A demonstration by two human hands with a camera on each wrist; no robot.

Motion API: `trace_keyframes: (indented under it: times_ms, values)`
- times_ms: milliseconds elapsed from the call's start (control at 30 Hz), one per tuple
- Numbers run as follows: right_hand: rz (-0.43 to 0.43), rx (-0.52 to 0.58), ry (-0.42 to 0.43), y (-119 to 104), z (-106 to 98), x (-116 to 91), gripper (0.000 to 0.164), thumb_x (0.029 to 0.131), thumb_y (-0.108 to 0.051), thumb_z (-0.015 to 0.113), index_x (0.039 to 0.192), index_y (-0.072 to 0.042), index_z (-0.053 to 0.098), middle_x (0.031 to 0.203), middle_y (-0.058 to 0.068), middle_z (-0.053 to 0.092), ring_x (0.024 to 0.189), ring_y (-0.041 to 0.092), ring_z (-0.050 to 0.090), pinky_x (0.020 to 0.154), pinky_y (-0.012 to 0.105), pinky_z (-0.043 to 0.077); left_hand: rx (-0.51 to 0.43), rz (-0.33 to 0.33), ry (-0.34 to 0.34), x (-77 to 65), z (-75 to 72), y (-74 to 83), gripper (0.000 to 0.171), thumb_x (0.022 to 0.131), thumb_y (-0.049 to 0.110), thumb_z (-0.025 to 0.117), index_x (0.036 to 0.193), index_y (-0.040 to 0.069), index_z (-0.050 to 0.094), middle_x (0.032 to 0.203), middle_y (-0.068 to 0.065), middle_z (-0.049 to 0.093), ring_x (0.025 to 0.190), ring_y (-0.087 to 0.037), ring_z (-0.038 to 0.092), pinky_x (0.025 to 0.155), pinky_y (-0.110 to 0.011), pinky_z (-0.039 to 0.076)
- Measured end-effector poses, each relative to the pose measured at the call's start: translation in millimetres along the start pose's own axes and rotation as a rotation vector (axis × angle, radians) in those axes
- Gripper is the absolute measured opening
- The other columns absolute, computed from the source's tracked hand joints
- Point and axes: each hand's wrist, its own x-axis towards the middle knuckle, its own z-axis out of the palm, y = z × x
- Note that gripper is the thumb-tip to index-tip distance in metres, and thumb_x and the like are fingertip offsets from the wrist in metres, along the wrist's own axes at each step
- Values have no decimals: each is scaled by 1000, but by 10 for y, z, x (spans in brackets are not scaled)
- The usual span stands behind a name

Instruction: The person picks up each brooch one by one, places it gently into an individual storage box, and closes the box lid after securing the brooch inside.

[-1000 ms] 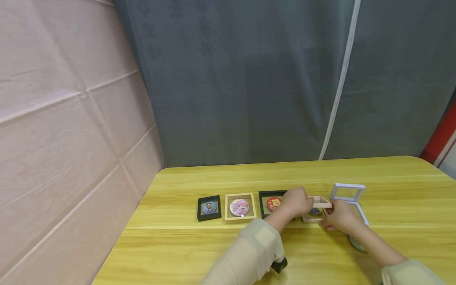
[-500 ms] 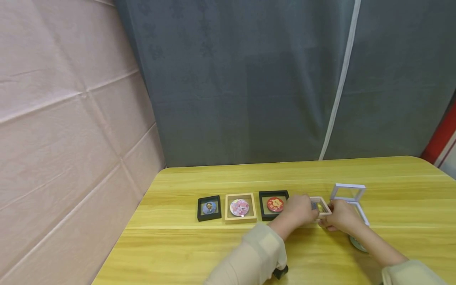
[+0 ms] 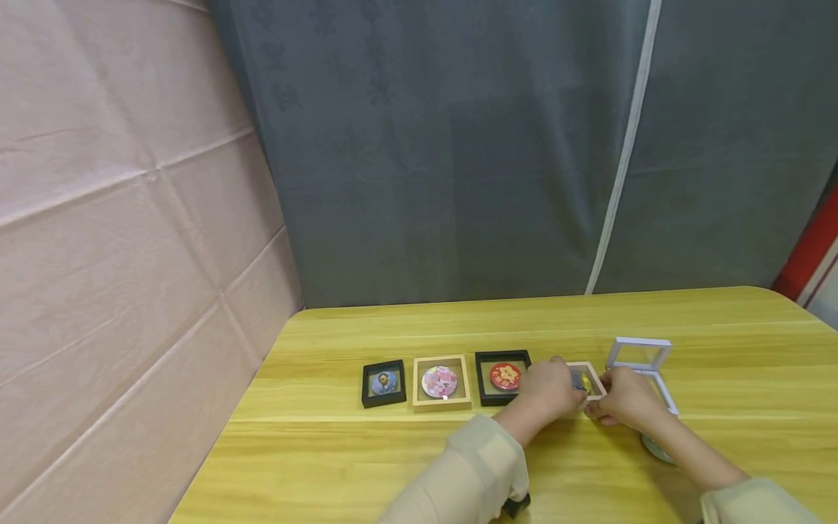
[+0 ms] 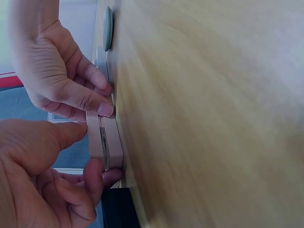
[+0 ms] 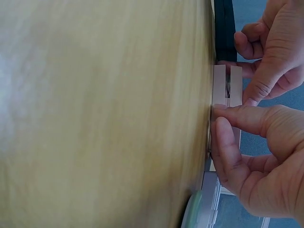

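Both hands are on a pale pink display frame [image 3: 594, 372], which lies on the table with a blue and yellow round badge [image 3: 583, 380] showing through its window. My left hand [image 3: 548, 389] holds its left end, thumb on the upper half and fingers at the side. At the other end, my right hand [image 3: 630, 398] pinches the frame's corner between thumb and fingers. In the left wrist view the frame's two halves [image 4: 96, 142] lie nearly flat together, with a thin gap between them. The right wrist view also shows this gap along the pink edge [image 5: 219, 85].
Left of the hands stand a black frame with a red star badge [image 3: 505, 376], a light wood frame with a pink badge [image 3: 439, 382] and a small black frame with a portrait badge [image 3: 384, 383]. A white frame [image 3: 644, 342] stands hinged open at right. A green round piece [image 3: 657, 449] lies before it.
The pink frame's upper half has come down from a raised tilt to lie over the lower half and badge. My left hand has moved slightly right and down with it; the right hand stays.
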Motion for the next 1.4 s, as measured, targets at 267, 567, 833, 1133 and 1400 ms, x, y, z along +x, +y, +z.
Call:
trace_keyframes:
  times_ms: [267,567,833,1133,1400]
  values:
    - [10,-2,-5,6,1,10,34,67,2,72,92,17,54,72,12,60,59,19,62,53,28,52,33,1,-15,9,-11,-2,36,74,55,63,84,21,65,73,7,57,65,-10,51,55,-27,42]
    - [3,-11,6,-4,0,-4,34,66,1,72,91,16,54,72,12,59,58,18,62,52,28,51,12,-45,-11,-4,-9,9,37,72,57,64,79,20,64,72,6,56,65,-11,52,57,-29,42]
    - [3,-16,17,8,-4,-13,36,65,2,73,92,18,54,72,13,59,57,18,62,52,27,51,34,-58,2,-23,15,47,34,73,54,65,80,21,65,76,6,60,66,-11,54,59,-31,45]
    - [5,-8,15,22,-5,-22,36,64,2,73,90,17,54,72,12,59,57,18,62,52,27,51,47,-67,-10,-26,15,63,34,73,55,65,82,22,64,75,6,59,65,-11,53,56,-30,44]
    - [10,5,-13,-20,-25,-21,37,66,1,72,93,18,53,75,15,59,59,18,61,53,28,52,40,-69,-22,-21,9,42,33,74,54,65,82,21,64,75,5,59,65,-12,53,57,-30,44]
